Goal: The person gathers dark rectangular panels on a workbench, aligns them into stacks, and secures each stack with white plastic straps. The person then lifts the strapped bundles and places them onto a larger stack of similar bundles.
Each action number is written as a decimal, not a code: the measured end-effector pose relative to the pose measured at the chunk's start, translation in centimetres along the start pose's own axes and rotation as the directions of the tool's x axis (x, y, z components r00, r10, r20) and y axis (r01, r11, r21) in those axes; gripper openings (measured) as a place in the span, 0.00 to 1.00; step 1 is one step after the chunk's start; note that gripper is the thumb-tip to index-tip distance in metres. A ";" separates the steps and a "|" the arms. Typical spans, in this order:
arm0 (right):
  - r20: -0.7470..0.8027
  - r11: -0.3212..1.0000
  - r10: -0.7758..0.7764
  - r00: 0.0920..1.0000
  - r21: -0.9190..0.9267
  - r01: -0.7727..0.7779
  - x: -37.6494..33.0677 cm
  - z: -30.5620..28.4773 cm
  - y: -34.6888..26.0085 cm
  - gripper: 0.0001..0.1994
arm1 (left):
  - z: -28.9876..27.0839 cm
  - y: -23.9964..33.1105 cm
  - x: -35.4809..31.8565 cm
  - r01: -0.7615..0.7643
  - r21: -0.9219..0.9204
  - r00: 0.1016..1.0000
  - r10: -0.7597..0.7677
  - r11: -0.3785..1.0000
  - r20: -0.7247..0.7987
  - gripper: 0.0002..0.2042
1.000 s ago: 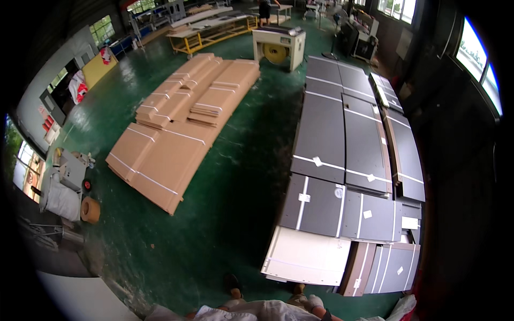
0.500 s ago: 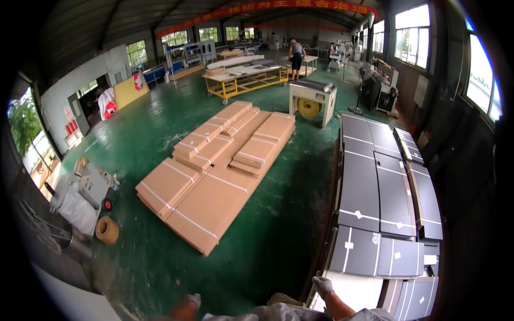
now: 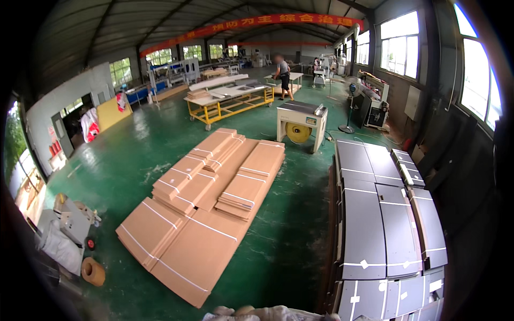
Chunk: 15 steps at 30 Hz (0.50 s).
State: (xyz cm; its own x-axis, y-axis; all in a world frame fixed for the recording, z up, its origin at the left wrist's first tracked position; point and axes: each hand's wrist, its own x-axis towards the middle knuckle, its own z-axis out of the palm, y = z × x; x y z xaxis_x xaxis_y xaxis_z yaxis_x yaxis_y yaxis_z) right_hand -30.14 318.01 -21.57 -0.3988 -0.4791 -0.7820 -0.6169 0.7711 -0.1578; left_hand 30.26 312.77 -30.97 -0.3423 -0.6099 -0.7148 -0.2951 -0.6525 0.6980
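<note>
Neither of my hands can be made out; only grey cloth (image 3: pixel 267 314) of my clothing shows along the lower edge. Ahead and to the left, brown flat cartons (image 3: pixel 198 246) lie on the floor in stacks of differing height, bound with white straps. To my right are stacks of dark grey panels (image 3: pixel 364 230), also strapped in white, with small white labels on several of them. The near end of these panels runs down to the picture's lower edge.
A strapping machine (image 3: pixel 302 125) with a yellow reel stands beyond the cartons. Behind it, a person (image 3: pixel 284 75) is beside a yellow-framed trolley (image 3: pixel 230 104). A pedestal fan (image 3: pixel 349 107) stands at right. At left are a brown roll (image 3: pixel 93 272) and a grey machine (image 3: pixel 72 224).
The view has tilted up, so the cartons and panels sit lower in the picture. My two gloved hands, seen earlier at the lower edge, have dropped out of view.
</note>
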 end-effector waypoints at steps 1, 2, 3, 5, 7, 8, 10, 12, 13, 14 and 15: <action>-0.076 0.997 0.052 0.996 0.056 -0.048 2.2 -2.2 0.1 0.11 | 1.7 5.1 1.8 0.223 0.489 0.955 -0.088 0.844 -0.283 0.25; -0.166 0.997 0.065 0.984 0.058 -0.056 4.5 -4.7 0.4 0.11 | 3.3 9.8 3.3 0.317 0.298 0.913 -0.204 0.901 -0.354 0.23; 0.100 0.734 -0.360 0.928 -0.584 0.348 7.3 -7.5 -1.1 0.16 | 3.6 14.3 2.7 0.386 0.062 0.829 -0.316 0.921 -0.461 0.21; -0.048 0.839 -0.420 0.906 -0.402 0.368 10.9 -10.3 -10.7 0.19 | -3.9 12.2 6.5 0.271 -0.144 0.925 -0.299 0.952 -0.233 0.21; -0.217 0.948 -0.258 0.942 0.133 0.290 11.9 -13.3 -18.9 0.24 | -8.9 13.9 10.9 0.268 -0.046 0.949 -0.272 0.962 -0.159 0.23; -0.247 0.947 -0.285 0.926 0.077 0.313 11.9 -15.3 -21.3 0.25 | -10.1 16.0 13.8 0.300 0.156 0.942 -0.266 0.941 -0.205 0.24; -0.244 0.943 -0.328 0.913 -0.034 0.330 13.2 -18.5 -26.6 0.25 | -14.5 20.5 17.9 0.332 0.448 0.921 -0.183 0.830 -0.344 0.28; -0.291 0.963 -0.268 0.918 -0.046 0.266 15.7 -20.8 -27.3 0.26 | -15.5 28.0 22.6 0.300 0.544 0.892 -0.028 0.784 -0.451 0.30; -0.284 0.971 -0.238 0.929 -0.071 0.227 17.5 -21.4 -27.3 0.26 | -16.0 31.0 24.6 0.293 0.585 0.868 0.047 0.756 -0.495 0.30; -0.205 0.960 -0.263 0.943 -0.154 0.234 18.2 -21.5 -31.4 0.28 | -20.2 31.7 26.6 0.289 0.485 0.870 -0.015 0.825 -0.492 0.31; -0.190 0.994 -0.109 0.976 -0.018 0.107 21.6 -22.0 -29.0 0.30 | -19.7 34.3 30.4 0.177 0.520 0.914 0.055 0.836 -0.401 0.32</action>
State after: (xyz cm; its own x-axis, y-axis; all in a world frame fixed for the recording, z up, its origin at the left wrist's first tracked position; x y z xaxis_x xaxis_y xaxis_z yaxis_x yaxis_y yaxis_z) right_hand -35.80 276.05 -20.63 -0.4509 -0.6308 -0.6316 -0.6683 0.7076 -0.2296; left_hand 27.27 262.98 -29.58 0.0284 -0.7741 -0.6324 -0.7709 -0.4197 0.4791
